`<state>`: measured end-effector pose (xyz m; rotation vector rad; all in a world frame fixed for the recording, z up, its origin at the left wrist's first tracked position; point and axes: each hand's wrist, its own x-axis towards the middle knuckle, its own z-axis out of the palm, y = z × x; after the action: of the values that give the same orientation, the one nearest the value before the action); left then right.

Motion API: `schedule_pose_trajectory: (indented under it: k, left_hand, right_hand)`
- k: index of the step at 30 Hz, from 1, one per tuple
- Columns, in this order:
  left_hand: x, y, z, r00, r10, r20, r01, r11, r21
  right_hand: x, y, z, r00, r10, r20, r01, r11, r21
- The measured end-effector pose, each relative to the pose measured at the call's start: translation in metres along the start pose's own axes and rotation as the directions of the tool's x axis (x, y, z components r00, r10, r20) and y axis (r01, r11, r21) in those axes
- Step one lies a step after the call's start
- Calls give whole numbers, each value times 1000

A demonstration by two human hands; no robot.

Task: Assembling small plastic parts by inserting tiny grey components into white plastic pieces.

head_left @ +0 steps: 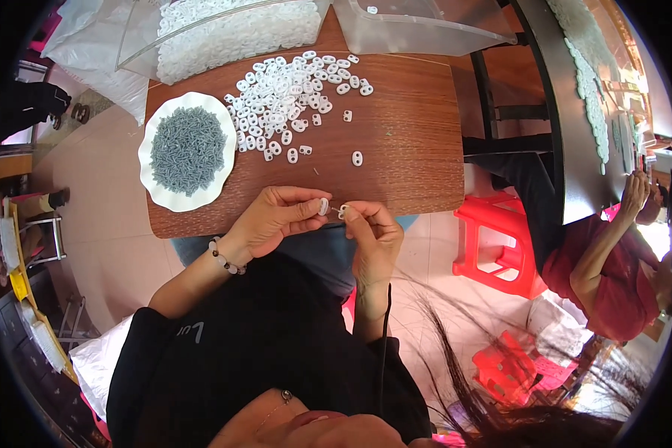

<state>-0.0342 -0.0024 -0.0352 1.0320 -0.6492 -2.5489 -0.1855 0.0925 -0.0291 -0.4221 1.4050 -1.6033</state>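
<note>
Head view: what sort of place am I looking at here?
Probably a small hand-assembly workshop: loose white two-holed pieces lie heaped on a wooden table, a scalloped white dish holds many small grey pins, and another person is at the dark table alongside.

Just beyond near right corner of brown wood-grain bench: red plastic stool on pale pink tiled floor. Second red plastic stool well apart from same corner. Farther right, long black-topped table; co-worker in dark red top beside its near end. By bench's far left corner, bulging white plastic sack.
</note>
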Motion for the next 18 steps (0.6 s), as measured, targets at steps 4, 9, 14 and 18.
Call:
schedule_pose_trajectory:
  k: [4, 9, 14, 18]
  left_hand:
    - [-1, 1, 2, 1000, 10, 11, -10, 1000, -2]
    - [-1, -2, 4, 1000, 23, -3, -23, 1000, -2]
    - [-2, -1, 9, 999, 33, -27, -32, 999, 25]
    - [-2, -2, 8, 998, 44, -54, -41, 998, 49]
  right_hand:
    - [-2, -1, 2, 999, -42, -6, 41, 999, -16]
    - [-3, -3, 5, 998, -54, -14, 53, 998, -24]
    - [-6, -5, 5, 999, -50, -8, 50, 999, -15]
    - [-6, -6, 3, 999, -38, 4, 38, 999, -30]
